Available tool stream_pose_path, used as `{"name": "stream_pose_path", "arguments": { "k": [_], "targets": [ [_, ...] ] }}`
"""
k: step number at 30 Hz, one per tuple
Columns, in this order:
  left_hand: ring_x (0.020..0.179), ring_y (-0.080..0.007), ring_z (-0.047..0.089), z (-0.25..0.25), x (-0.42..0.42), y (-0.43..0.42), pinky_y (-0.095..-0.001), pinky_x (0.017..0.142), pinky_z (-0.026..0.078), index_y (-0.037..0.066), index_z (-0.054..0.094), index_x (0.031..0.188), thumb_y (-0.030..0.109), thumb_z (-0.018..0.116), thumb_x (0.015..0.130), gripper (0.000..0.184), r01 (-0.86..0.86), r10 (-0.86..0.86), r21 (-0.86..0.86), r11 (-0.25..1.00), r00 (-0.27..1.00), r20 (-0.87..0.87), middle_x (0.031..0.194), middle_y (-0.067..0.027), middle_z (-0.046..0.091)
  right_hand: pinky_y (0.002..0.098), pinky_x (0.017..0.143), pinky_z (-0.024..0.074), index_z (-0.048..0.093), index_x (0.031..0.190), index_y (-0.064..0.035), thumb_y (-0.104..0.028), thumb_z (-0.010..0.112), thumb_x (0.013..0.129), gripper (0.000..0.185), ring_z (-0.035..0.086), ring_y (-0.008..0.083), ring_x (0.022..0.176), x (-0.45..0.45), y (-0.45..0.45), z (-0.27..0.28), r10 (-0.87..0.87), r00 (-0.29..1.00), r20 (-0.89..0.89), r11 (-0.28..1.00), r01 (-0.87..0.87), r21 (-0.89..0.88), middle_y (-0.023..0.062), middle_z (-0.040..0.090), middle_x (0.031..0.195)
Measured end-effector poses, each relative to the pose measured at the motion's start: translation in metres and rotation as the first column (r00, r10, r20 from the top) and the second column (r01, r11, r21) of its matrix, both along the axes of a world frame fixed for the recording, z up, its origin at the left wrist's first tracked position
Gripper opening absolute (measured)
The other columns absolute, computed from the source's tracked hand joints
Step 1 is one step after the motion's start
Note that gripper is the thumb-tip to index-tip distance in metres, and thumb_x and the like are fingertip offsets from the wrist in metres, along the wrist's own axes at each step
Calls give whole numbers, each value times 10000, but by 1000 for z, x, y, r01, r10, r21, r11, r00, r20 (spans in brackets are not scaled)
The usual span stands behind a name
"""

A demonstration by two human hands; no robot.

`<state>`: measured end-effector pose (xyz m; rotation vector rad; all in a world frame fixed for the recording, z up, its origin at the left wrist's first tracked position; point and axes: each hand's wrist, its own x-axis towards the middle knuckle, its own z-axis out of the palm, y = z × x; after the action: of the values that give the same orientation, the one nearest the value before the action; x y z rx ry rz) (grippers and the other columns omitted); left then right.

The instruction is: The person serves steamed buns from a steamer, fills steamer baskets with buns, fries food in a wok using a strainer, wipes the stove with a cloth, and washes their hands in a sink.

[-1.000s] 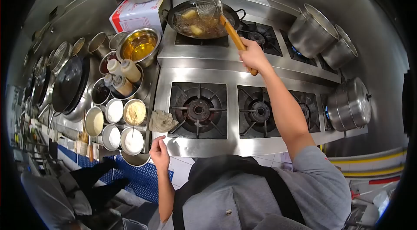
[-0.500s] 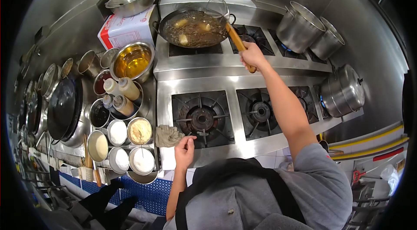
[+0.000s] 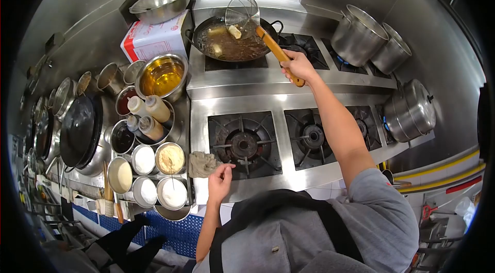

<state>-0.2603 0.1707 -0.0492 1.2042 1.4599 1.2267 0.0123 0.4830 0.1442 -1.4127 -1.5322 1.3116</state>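
My right hand [image 3: 299,67] is wrapped around the wooden handle of a wire skimmer [image 3: 241,11], arm stretched forward. The skimmer's mesh basket is tilted over the far side of a black wok [image 3: 264,52] of bubbling brown oil. A pale fried piece [image 3: 235,31] lies at the lower part of the mesh; other pieces, like one pale chunk [image 3: 217,49], sit in the oil. Near the front edge of the stove, my left hand [image 3: 220,182] has its fingers drawn together beside a crumpled grey cloth [image 3: 202,164]. Whatever those fingers hold, if anything, is hidden.
Unlit burners [image 3: 243,144] lie between me and the wok. Steel pots [image 3: 359,33] stand at right, over blue flames. To the left are a bowl of yellow oil [image 3: 161,78], squeeze bottles [image 3: 157,109], seasoning tins [image 3: 171,193] and a red-and-white box [image 3: 155,38].
The skimmer basket has swung left over the wok and now has a pale piece against its mesh. My right hand has barely shifted, and my left hand stays by the cloth.
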Motion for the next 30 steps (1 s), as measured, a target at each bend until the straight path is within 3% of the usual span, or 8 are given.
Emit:
{"name": "stream_pose_path", "arguments": {
  "k": [6,14,17,19,23,25,26,30],
  "targets": [
    [567,-26,408,18,13,2,-222,510,324,27,683,1024,173,554,983,199,-2,0,23,1000,998,66,604,58,465,299,427,449,540,1339,-94,-37,540,891,451,520,120,507,7,-4,1,24,996,-83,1000,-24,-4,52,554,707],
    [566,-25,371,14,58,-17,-230,504,307,27,684,998,153,559,977,178,-76,74,59,995,997,37,606,69,436,309,424,447,574,1234,-70,-34,531,887,351,529,127,506,20,-21,23,-7,977,212,990,-24,139,57,558,703],
    [579,-24,378,13,77,-28,-230,512,307,35,686,999,155,563,975,174,-71,73,-26,997,996,60,615,67,446,307,419,444,572,1236,-61,-30,529,877,363,531,126,498,33,-15,24,77,996,-38,996,-75,37,59,562,688],
    [577,-24,374,12,88,-37,-228,510,297,41,691,1001,167,562,976,181,-85,85,-18,996,995,45,615,70,449,307,421,443,560,1270,-49,-31,530,869,402,539,125,504,41,-15,22,111,993,-39,993,-109,50,59,560,672],
    [557,-22,361,9,100,-52,-228,494,279,43,696,1013,181,556,980,199,-170,170,2,985,985,31,601,78,453,350,473,502,515,1325,0,-37,530,838,488,636,188,590,49,-14,21,4,974,225,982,-47,182,132,636,752],
    [552,-18,357,12,105,-61,-228,490,274,44,695,1017,182,552,983,202,-181,182,-55,982,983,29,597,81,453,395,503,528,542,1249,36,-41,517,819,437,676,267,611,52,-16,14,-191,834,517,888,-79,454,197,669,820],
    [552,-18,357,14,108,-63,-228,490,274,44,695,1017,182,552,983,202,-186,188,-57,981,982,25,597,81,453,432,513,529,560,1129,79,-33,510,802,348,689,331,637,48,-28,22,-181,834,522,912,-56,406,247,667,844],
    [541,-14,359,13,114,-74,-231,481,271,44,696,1022,192,549,988,211,-185,186,-84,979,983,4,588,84,452,424,462,507,534,1007,136,7,480,805,246,643,281,598,38,-44,37,9,948,319,999,-26,47,219,623,764]
  ]
}}
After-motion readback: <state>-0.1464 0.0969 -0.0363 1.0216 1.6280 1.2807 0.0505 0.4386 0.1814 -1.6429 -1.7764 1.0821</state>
